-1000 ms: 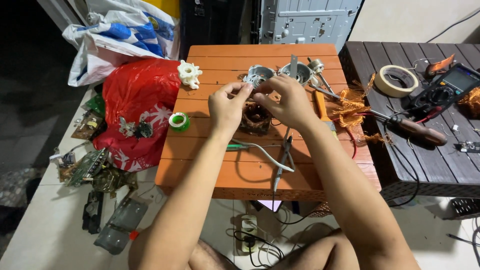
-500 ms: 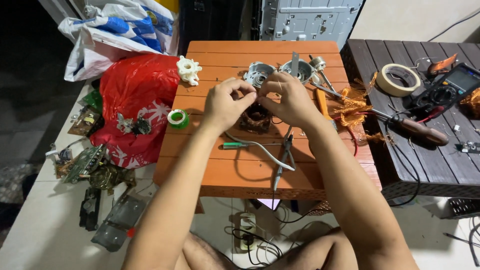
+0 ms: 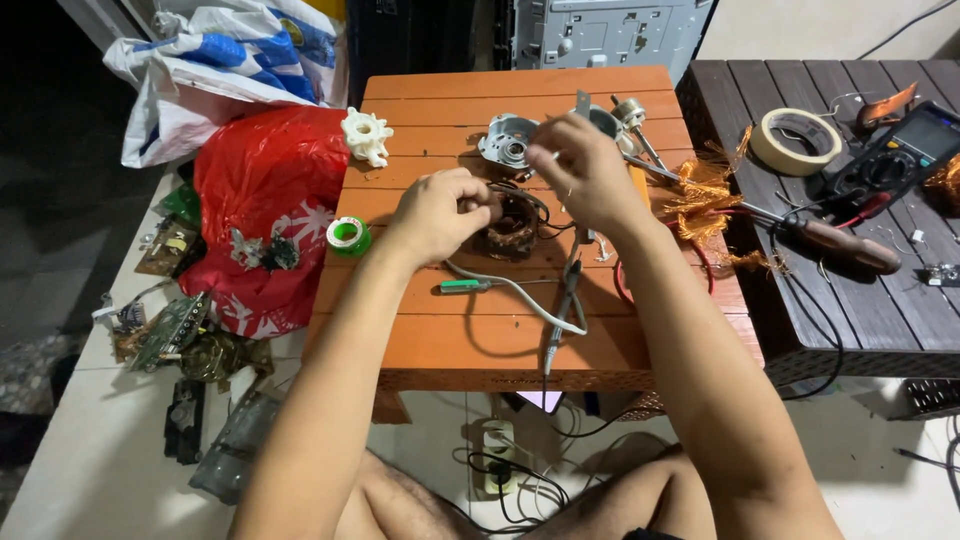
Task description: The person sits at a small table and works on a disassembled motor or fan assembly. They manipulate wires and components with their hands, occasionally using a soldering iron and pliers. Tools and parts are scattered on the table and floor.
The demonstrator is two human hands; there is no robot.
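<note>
The left hand (image 3: pixel 440 212) is curled narrow, its fingertips pinched at the left edge of a motor stator (image 3: pixel 513 226) wound with copper wire, which sits on the orange slatted surface (image 3: pixel 520 340) between the two hands. The right hand (image 3: pixel 585 172) is raised just above and to the right of the stator, thumb and forefinger nipped together on what looks like a thin wire end, though the view is too small to be sure.

Just beyond the right hand lie two grey metal motor housings: one (image 3: pixel 508 142) is in full view, the other (image 3: pixel 606 120) is partly hidden behind the fingers, with one shaft piece (image 3: pixel 632 118) beside it. To the left of the left hand sits one green roll of tape (image 3: pixel 348 236), and farther off one white plastic gear-shaped part (image 3: pixel 366 136). Nearer the person than the hands lie a green-handled tool (image 3: pixel 462 286) and a grey cable (image 3: pixel 520 296).

Well to the left of the left hand, a red plastic bag (image 3: pixel 262 190) bulges full, its contents hidden, and behind it a white and blue bag (image 3: pixel 215 80) is likewise closed to view. Circuit boards (image 3: pixel 170 325) lie below the red bag.

To the right of the right hand, a dark surface (image 3: pixel 860 310) carries one roll of beige tape (image 3: pixel 794 142), one multimeter (image 3: pixel 890 160), one brown-handled screwdriver (image 3: pixel 835 244) and a tangle of loose copper wire (image 3: pixel 706 196) at its edge.
</note>
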